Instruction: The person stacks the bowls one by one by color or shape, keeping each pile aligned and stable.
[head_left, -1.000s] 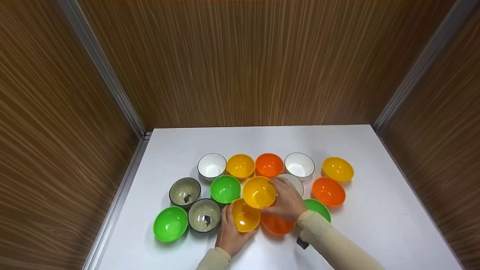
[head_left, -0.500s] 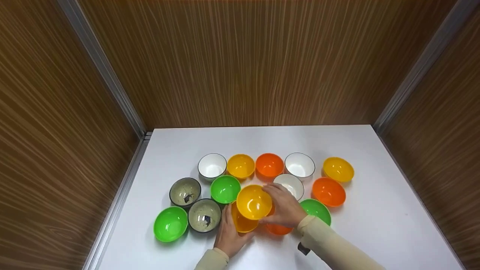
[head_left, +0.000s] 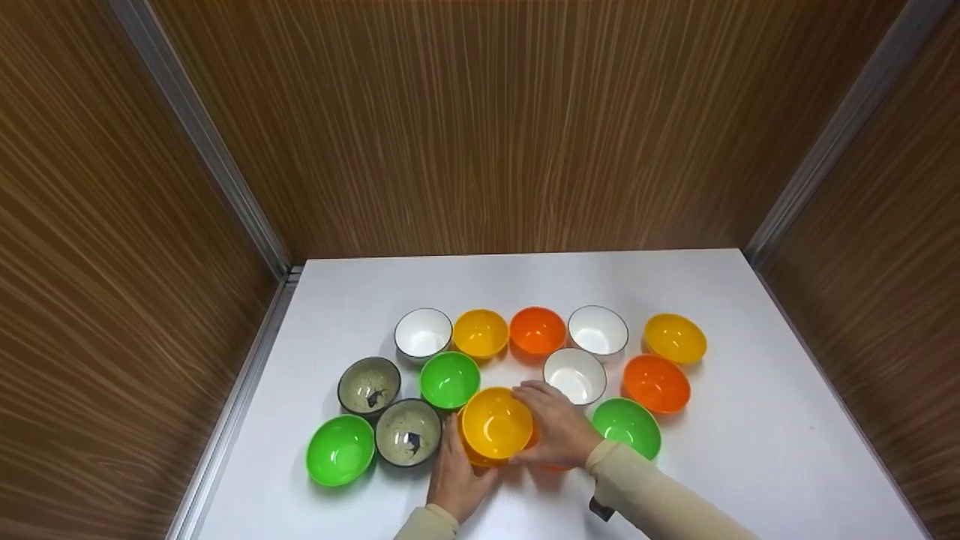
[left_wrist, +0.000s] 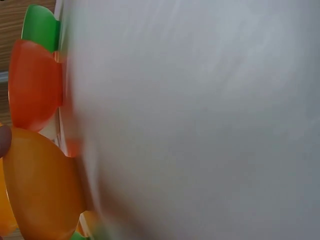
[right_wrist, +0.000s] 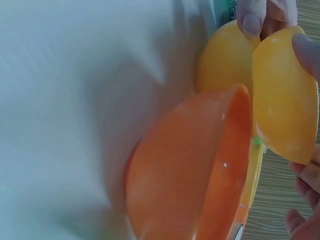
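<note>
Right hand [head_left: 559, 431] gripped the top yellow bowl [head_left: 496, 423] over the lower yellow bowl [head_left: 474, 452] — my left hand [head_left: 454, 472] cupped that one; bare table [head_left: 750, 465] lay rightward.

Head view: bright, even overhead light; the white counter [head_left: 525, 292] shows soft, short shadows beside the bowls and no hard glare. Wood walls streak and bend toward the frame edges. Both wrist views are blurred and smeared, with the counter washed out.
</note>
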